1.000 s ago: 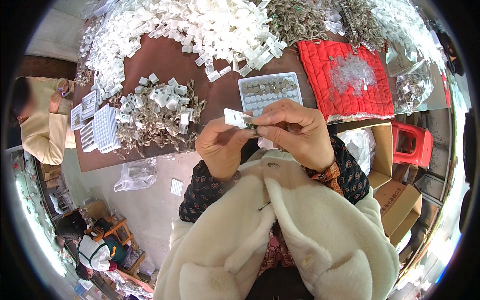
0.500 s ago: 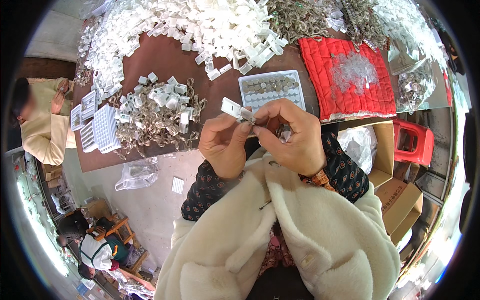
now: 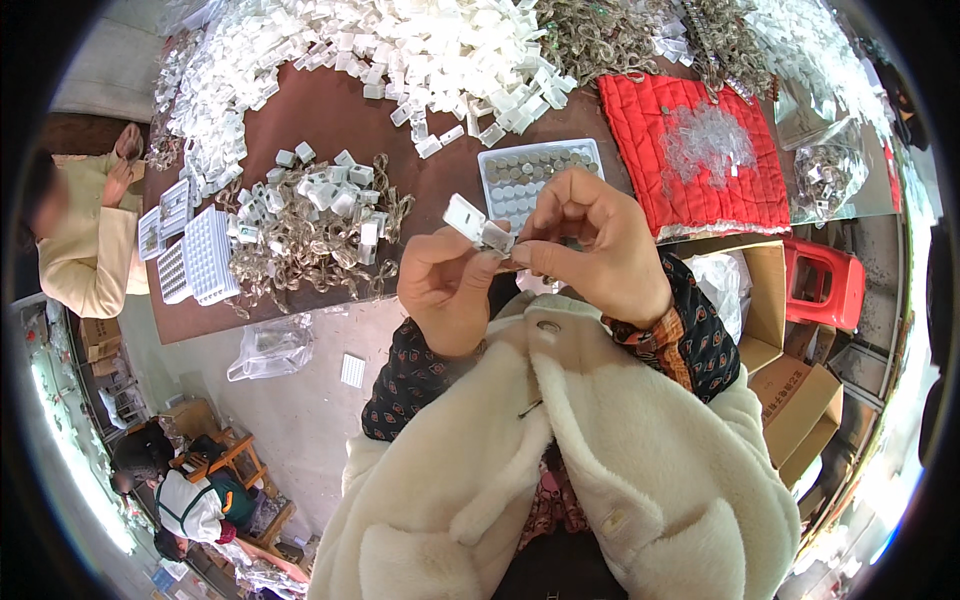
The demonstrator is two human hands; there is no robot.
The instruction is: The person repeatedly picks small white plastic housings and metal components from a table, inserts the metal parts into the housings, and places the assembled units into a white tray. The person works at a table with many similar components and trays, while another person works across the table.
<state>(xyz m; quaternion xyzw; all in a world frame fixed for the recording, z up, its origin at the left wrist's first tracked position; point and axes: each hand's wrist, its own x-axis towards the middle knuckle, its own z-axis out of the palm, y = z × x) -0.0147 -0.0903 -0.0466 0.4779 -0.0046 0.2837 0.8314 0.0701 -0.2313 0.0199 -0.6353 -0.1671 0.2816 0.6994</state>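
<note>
White plastic clip [image 3: 478,224] is pinched between your left hand [image 3: 452,288] and right hand [image 3: 598,250], fingertips closed on it, raised over the brown table's [image 3: 330,115] near edge, close for fine work.

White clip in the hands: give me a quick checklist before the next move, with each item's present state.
1. White clip held in front of the chest, off the table: ok.
2. Left hand grip on the clip, thumb and fingers pinched under it: ok.
3. Right hand fingertips meeting the clip at its right end: ok.
4. Small part between the fingertips seated in the clip: cannot tell, fingers cover it.
5. Tray of round pieces just beyond the hands, within view: ok.
6. Pile of finished clips with chains close at the left on the brown table: ok.
</note>
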